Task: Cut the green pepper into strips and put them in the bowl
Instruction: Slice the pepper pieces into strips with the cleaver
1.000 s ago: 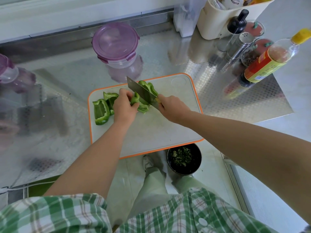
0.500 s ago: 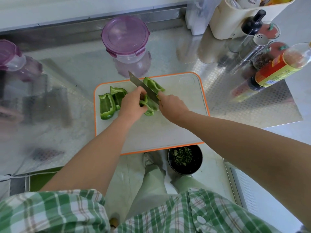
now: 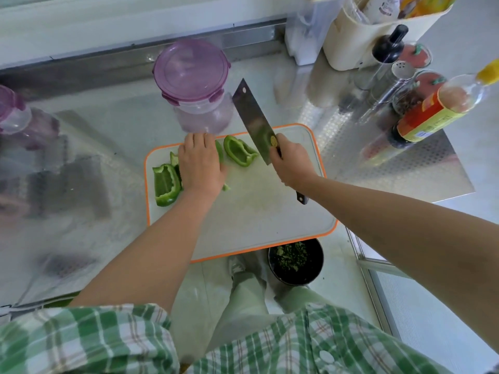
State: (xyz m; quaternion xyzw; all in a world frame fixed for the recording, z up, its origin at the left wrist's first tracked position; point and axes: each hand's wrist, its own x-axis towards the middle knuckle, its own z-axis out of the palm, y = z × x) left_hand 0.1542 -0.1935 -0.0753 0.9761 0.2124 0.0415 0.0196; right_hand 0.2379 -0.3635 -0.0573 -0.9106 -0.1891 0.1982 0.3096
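Right hand (image 3: 291, 163) wrapped round cleaver (image 3: 253, 122) handle, blade raised clear of cutting board (image 3: 270, 211), I judge for safety. Left hand (image 3: 201, 164), fingers straight, presses pepper pieces (image 3: 166, 184) flat, steadying them. Loose piece (image 3: 239, 151) between hands. Pieces broad, not strips. Dark bowl (image 3: 295, 273) below board's near edge.

no text legible anywhere, red and yellow label on the sauce bottle (image 3: 432, 114) carries print too blurred to read, round gold emblem on the cleaver (image 3: 253, 122) blade indistinct
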